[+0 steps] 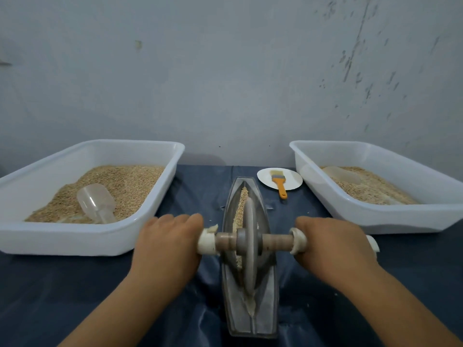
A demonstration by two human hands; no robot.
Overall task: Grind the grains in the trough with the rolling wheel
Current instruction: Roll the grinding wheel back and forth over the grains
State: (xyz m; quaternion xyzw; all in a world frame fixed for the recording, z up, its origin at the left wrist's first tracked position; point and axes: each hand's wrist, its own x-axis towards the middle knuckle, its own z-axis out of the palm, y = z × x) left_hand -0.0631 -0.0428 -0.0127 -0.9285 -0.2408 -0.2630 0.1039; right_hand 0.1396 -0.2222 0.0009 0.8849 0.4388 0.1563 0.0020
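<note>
Left hand (167, 242): fingers curled over the left end of the axle (275, 242), palm down, knuckles toward the wall. It grips the white-wrapped handle end; a bit of the wrap shows at its inner side. Right hand (333, 246): same grip on the right end, fingers wrapped round; the white tip of the handle sticks out past its outer edge.

Wheel (249, 244): grey disc, upright, seated in the groove of the trough (265, 309), about midway along its length. The axle lies level and crosswise, above the trough rims.

Trough: boat-shaped, grey metal, long axis running away from the person, on the dark blue cloth (75, 291). Grains (241, 204) lie in the groove on the far side of the wheel, heaped against the left wall; a thin pale line of ground material shows at the near end.

Edges and room: left tub (75, 241) with grain and a clear scoop (96, 201) is just beside the left hand; its near right corner is close to the knuckles. Right tub (400, 221) is near the right hand, a narrow strip of cloth between. Plate (293, 179) with an orange-handled brush (279, 182) lies beyond the trough's far end, to the right. Open cloth lies on both sides of the trough's near half.
</note>
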